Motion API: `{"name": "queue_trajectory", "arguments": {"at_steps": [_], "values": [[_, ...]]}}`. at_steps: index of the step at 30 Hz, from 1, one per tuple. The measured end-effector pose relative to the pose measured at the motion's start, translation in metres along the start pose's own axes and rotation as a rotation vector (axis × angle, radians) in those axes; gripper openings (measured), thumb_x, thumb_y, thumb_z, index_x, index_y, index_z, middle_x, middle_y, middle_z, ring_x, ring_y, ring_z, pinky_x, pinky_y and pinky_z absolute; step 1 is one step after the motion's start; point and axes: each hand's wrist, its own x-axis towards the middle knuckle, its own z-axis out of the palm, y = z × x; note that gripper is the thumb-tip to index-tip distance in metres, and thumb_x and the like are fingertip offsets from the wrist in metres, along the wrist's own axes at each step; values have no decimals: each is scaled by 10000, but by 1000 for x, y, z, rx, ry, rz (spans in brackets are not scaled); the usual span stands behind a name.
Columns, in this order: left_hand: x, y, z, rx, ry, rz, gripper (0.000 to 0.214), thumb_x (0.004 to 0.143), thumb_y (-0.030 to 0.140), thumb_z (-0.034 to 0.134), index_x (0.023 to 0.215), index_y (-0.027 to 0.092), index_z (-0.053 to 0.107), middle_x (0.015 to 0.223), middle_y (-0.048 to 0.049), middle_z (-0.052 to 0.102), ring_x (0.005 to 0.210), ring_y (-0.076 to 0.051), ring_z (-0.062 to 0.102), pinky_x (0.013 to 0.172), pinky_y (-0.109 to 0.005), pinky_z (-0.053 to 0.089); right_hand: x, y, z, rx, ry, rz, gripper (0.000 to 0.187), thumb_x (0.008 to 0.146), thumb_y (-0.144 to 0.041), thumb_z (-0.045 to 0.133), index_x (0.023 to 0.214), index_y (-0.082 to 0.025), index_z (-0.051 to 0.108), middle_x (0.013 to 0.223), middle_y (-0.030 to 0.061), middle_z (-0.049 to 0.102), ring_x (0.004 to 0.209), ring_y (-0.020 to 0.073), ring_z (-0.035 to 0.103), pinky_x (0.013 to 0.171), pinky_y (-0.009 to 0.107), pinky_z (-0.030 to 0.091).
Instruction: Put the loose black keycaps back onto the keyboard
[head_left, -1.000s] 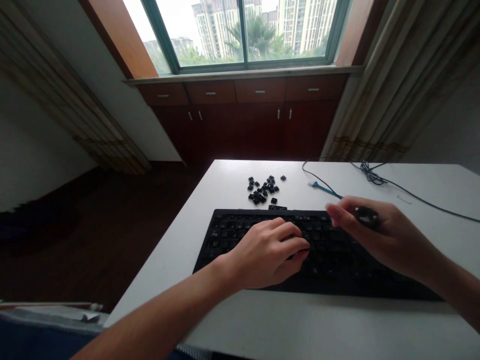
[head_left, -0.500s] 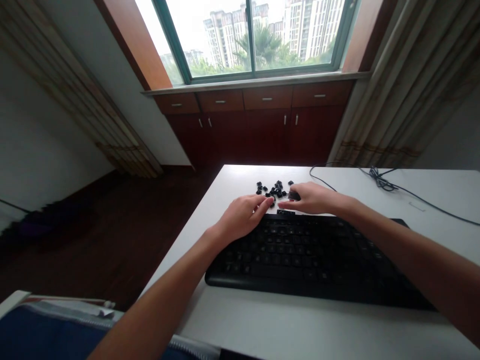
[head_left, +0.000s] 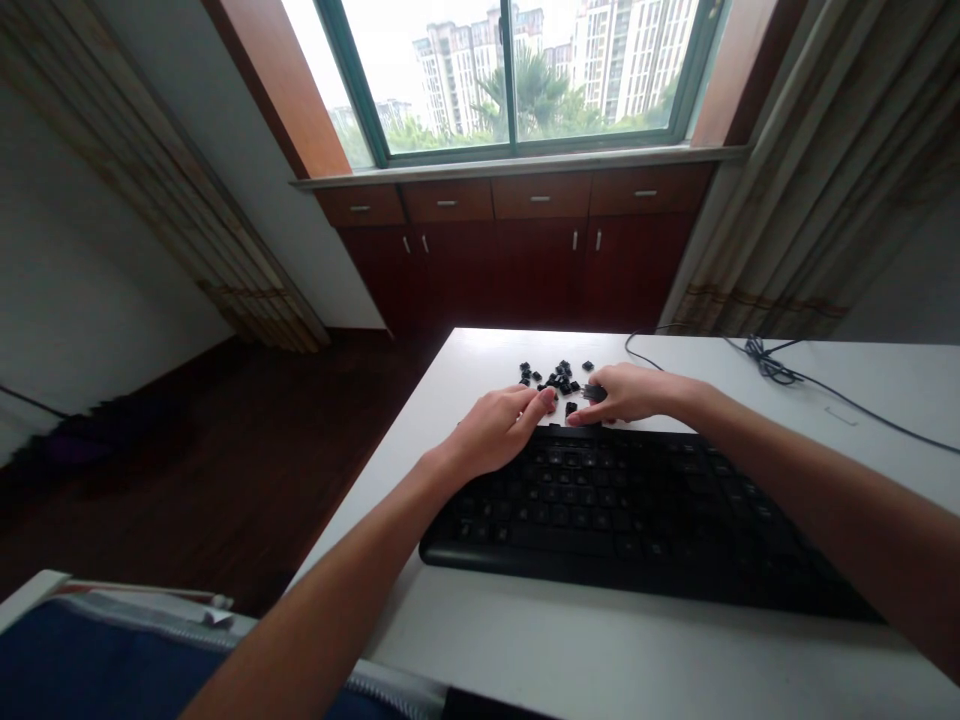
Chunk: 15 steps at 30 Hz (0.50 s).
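Rested left hand (head_left: 499, 432) on far edge of keyboard (head_left: 637, 510), fingers loose, half stretched. Pinched small dark thing (head_left: 595, 393) in right hand (head_left: 634, 392), just beside pile of loose keys (head_left: 553, 378) on table (head_left: 525, 640). Best done slow, soft, without knocking pile.

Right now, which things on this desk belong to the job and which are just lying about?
In use: keyboard, loose keycaps, dark tool in the right hand, left hand by the keycaps.
Lying about: cable, blue bag at the near corner.
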Motion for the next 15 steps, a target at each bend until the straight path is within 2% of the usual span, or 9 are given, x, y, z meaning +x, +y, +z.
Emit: {"name": "queue_trajectory", "arguments": {"at_steps": [3, 5, 10, 15], "values": [[0, -2, -4, 205, 79, -39, 620, 1019, 575, 256, 854, 173, 698, 871, -81, 703, 799, -202, 651, 772, -330, 463, -3, 8, -2, -1, -18, 24, 658, 622, -809, 661, 725, -159, 654, 725, 101, 709, 632, 221, 630, 564, 321, 428], [0, -3, -5, 234, 62, -58, 643, 1014, 594, 230, 824, 180, 684, 835, -73, 701, 772, -201, 645, 741, -324, 452, -3, 12, -3, 11, -54, 39, 641, 625, -790, 673, 678, -152, 661, 690, 103, 701, 599, 212, 620, 561, 326, 439], [1, 0, -3, 66, -43, -59, 678, 1012, 605, 188, 839, 204, 707, 844, -51, 729, 809, -211, 664, 776, -335, 465, 1, 11, 0, 76, -81, 38, 610, 609, -757, 710, 699, -154, 681, 711, 98, 713, 598, 195, 617, 539, 304, 445], [1, 3, -1, -144, -72, -68, 683, 1016, 601, 193, 954, 194, 738, 943, -57, 744, 902, -209, 681, 857, -335, 493, 1, 3, 4, 115, -5, 26, 632, 685, -782, 632, 729, -154, 698, 746, 108, 727, 631, 199, 640, 581, 300, 465]]}}
